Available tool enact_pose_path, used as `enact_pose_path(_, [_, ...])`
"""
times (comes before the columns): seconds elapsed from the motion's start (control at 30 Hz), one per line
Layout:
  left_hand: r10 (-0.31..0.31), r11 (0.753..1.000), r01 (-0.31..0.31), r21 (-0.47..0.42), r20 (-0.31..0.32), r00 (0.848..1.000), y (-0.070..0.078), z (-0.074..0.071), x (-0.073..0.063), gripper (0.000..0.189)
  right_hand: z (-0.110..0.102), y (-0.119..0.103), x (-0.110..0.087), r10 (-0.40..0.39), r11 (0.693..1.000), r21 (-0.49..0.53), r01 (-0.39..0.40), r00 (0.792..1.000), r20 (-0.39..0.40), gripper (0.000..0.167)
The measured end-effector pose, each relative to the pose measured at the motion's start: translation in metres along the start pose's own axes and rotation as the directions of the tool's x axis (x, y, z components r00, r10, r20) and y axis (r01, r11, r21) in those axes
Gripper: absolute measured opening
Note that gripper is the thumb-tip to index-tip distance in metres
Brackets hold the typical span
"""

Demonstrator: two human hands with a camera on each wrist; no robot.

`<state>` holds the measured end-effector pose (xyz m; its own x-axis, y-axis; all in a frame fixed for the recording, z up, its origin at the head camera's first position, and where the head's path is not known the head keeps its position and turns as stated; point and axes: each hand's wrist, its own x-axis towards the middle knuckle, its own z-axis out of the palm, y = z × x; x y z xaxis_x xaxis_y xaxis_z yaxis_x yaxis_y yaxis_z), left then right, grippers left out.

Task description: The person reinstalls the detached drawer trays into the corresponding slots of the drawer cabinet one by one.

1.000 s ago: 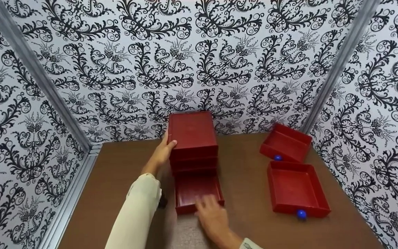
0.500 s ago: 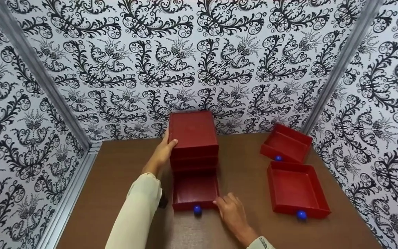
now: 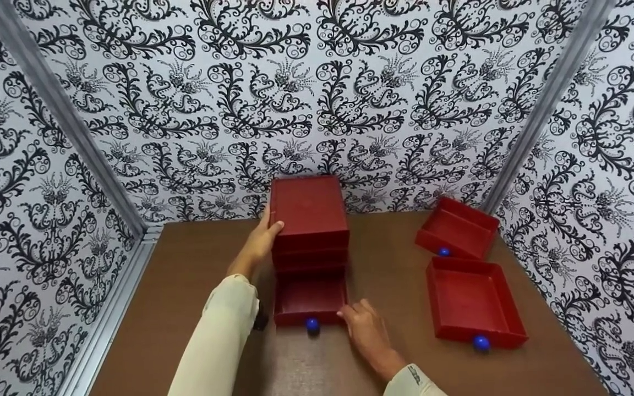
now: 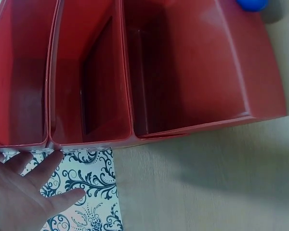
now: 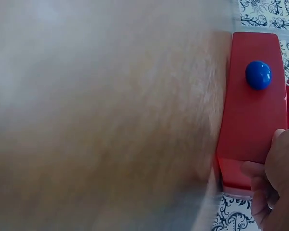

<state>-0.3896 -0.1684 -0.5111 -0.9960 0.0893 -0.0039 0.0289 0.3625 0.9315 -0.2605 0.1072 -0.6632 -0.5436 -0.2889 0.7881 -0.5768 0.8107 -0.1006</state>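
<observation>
A red drawer cabinet (image 3: 309, 206) stands against the back wall, its two upper slots without drawers. From its bottom slot a red drawer (image 3: 310, 294) sticks out, a round blue knob (image 3: 312, 325) on its front. My left hand (image 3: 256, 245) rests against the cabinet's left side, thumb near the top edge; in the left wrist view its fingers (image 4: 47, 168) look straight and spread. My right hand (image 3: 368, 333) pinches the drawer's front right corner. In the right wrist view, thumb and a bent finger (image 5: 254, 168) touch that corner, beside the knob (image 5: 258, 75).
Two more red drawers lie on the brown table at the right: one farther back and turned (image 3: 457, 226), the other nearer (image 3: 474, 301). Each has a blue knob facing forward. Patterned wall panels (image 3: 306, 82) with metal posts enclose the table's back and sides.
My right hand has gone from the drawer's front middle, over the knob, to its front right corner. The drawer has slid slightly farther into the cabinet. My left hand stays on the cabinet.
</observation>
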Motion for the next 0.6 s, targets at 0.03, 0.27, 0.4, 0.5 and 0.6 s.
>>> enact_pose_path(0.03, [-0.002,1.0,0.002,0.005,-0.003,1.0,0.0,0.0,0.0,0.074,0.001,0.001,0.002,0.007,1.0,-0.002,-0.007,1.0,0.01,0.017])
enact_pose_path(0.27, [-0.009,0.998,0.009,-0.059,0.006,1.0,0.0,-0.001,0.002,0.074,0.011,0.013,0.011,0.05,0.999,-0.024,-0.048,0.996,0.076,0.015])
enact_pose_path(0.4, [-0.035,0.984,0.037,-0.177,0.011,0.999,0.001,0.0,0.0,0.074,0.016,0.019,0.015,0.068,0.996,-0.056,-0.063,0.993,0.095,0.015])
enact_pose_path(0.5, [-0.044,0.97,0.046,-0.24,0.012,0.999,0.001,0.003,-0.002,0.075,0.019,0.022,0.018,0.081,0.996,-0.05,-0.077,0.992,0.1,0.016])
enact_pose_path(0.6, [-0.048,0.951,0.052,-0.304,0.021,0.999,0.003,0.006,-0.003,0.074,0.021,0.023,0.024,0.091,0.995,-0.041,-0.087,0.99,0.106,0.015])
